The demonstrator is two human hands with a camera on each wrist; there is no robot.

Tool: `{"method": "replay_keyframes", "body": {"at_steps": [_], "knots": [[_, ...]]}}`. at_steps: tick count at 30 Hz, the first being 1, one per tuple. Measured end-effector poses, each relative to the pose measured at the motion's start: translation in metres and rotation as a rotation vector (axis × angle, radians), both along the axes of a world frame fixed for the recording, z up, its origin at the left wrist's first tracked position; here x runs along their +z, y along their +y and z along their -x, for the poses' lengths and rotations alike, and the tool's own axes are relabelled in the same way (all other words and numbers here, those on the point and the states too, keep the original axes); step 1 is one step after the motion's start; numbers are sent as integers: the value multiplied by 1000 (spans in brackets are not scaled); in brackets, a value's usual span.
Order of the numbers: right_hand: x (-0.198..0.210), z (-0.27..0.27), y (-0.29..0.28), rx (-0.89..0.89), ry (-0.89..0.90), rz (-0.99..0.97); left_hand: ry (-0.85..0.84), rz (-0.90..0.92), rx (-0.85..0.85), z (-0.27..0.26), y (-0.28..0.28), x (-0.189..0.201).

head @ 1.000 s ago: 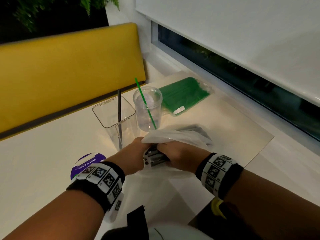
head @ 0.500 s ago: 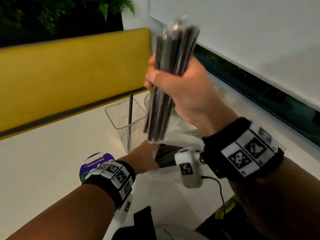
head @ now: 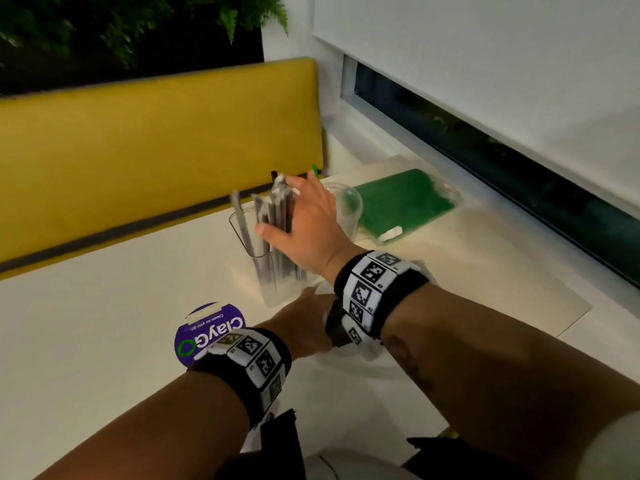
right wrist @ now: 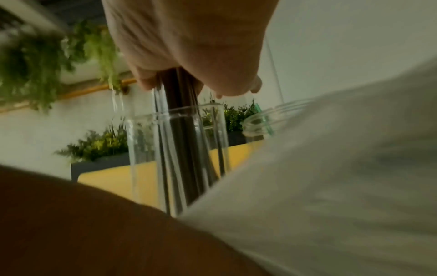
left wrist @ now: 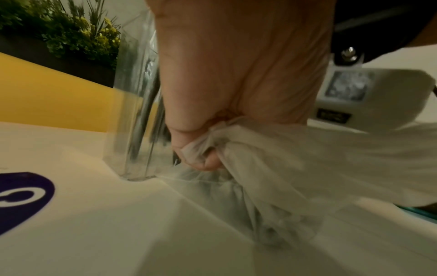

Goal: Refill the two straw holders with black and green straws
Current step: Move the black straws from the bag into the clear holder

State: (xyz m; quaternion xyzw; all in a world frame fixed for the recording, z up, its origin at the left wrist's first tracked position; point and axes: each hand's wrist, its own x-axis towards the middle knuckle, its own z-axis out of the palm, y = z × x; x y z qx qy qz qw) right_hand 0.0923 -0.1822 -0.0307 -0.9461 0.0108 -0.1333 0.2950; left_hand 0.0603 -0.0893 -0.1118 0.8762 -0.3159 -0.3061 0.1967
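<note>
A bundle of black straws [head: 277, 216] stands in the square clear holder [head: 277, 292], and a few lean away to the left. My right hand [head: 287, 213] lies against the bundle's upper part with straight fingers, thumb on the near side. From the right wrist view the dark straws [right wrist: 179, 130] run from under that hand [right wrist: 201, 87] down into the holder [right wrist: 146, 149]. My left hand [left wrist: 201, 149] grips the crumpled plastic bag [left wrist: 283, 158] on the table beside the holder [left wrist: 134, 112]. A round clear cup [head: 346, 209] behind my right hand holds a green straw [head: 314, 168].
A sealed pack of green straws [head: 401, 206] lies at the far right by the window sill. A purple round sticker [head: 211, 332] sits on the white table [head: 86, 323] near my left wrist. A yellow bench back [head: 156, 140] runs behind the table.
My right hand lifted the black straw bundle out of the bag, carried it forward and lowered it into the square holder. Its fingers have straightened. My left hand still grips the bag.
</note>
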Motion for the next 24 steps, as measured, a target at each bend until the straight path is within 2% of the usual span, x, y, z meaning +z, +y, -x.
{"method": "replay_keyframes", "body": {"at_steps": [1, 3, 5, 7, 8, 10, 13, 15, 18, 19, 20, 21, 22, 24], "knots": [[-5, 2, -4, 12, 65, 94, -15, -35, -11, 0, -1, -3], [-6, 8, -8, 28, 88, 71, -5, -60, -18, -2, 1, -9], [4, 14, -7, 58, -109, -9, 14, -46, 4, -2, 0, -10], [18, 12, -1, 131, -355, 72, -3, -39, -1, 1, -1, -1], [25, 9, 4, 185, -411, 137, 1, -39, 2, 1, -2, -1], [32, 2, 13, 308, -351, 246, 28, -51, 0, 2, -3, 1], [31, -5, 16, 372, 0, 367, 1, -88, -19, 0, 0, 0], [38, -2, 14, 333, 21, 239, 11, -79, 2, 0, 2, -3], [59, 19, 0, 214, -271, -101, 15, -29, -23, 1, 3, 1], [63, 30, -10, 166, -314, -206, 17, -18, -35, 0, 3, 1], [66, 44, -22, 142, -268, -286, 22, -12, -50, -1, 2, 1], [66, 58, -32, 165, -132, -322, 22, -13, -65, -2, 2, 1], [61, 72, -42, 221, 70, -258, 29, -23, -69, -3, 1, 4], [25, 91, -51, 342, 461, 113, 17, -50, -76, -6, -1, 5]]}}
